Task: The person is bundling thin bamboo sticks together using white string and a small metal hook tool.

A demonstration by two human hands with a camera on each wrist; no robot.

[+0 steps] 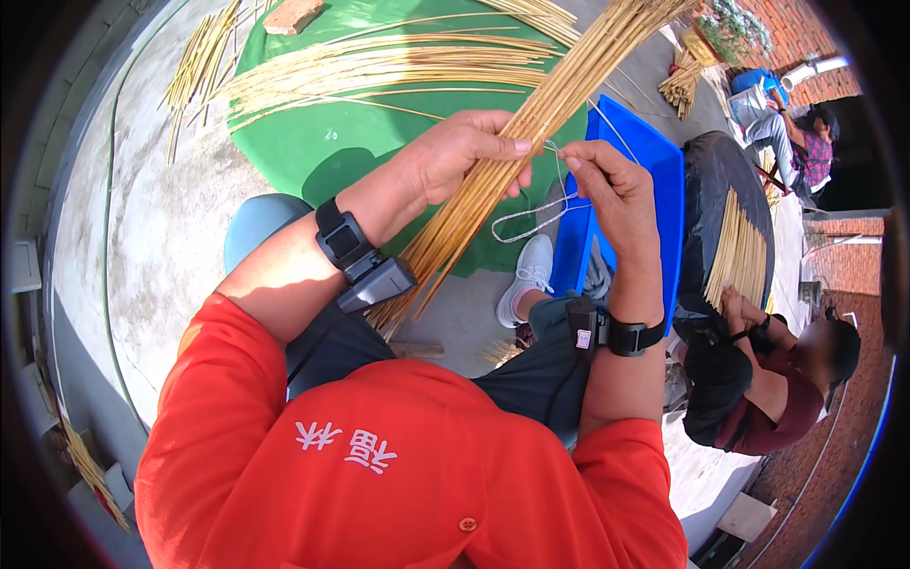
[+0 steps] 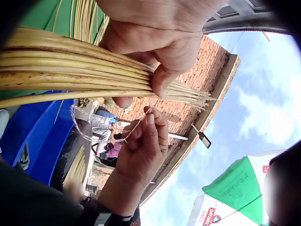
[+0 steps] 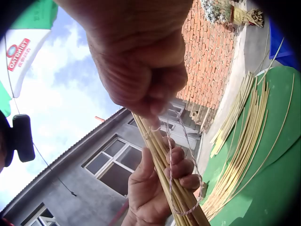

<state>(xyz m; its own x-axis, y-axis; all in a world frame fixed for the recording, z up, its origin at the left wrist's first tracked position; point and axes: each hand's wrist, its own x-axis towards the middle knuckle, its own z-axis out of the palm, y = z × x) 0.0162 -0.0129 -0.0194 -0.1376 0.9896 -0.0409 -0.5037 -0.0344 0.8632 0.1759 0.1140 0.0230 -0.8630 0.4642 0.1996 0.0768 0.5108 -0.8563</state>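
A long bundle of straw-coloured stalks point(image 1: 592, 66) slants across the head view. My left hand point(image 1: 460, 156) grips it around the middle, thumb laid over the top and fingers beneath. Thin pale string point(image 1: 517, 237) hangs in a loose loop beside the bundle. Its end is pinched between thumb and fingers of my right hand point(image 1: 621, 194), close to the stalks. In the left wrist view the string point(image 2: 77, 132) loops from the bundle point(image 2: 70, 70) to the pinching right hand point(image 2: 141, 155). The right wrist view shows the left hand point(image 3: 150, 193) wrapped around the stalks from below.
More stalks point(image 1: 398, 71) lie spread on a green cloth point(image 1: 275, 152) ahead, with a brick point(image 1: 292, 15) at its far edge. A blue bin point(image 1: 668, 190) stands to the right. Beyond it a seated person point(image 1: 777, 379) handles another bundle point(image 1: 739, 251); another person sits farther back.
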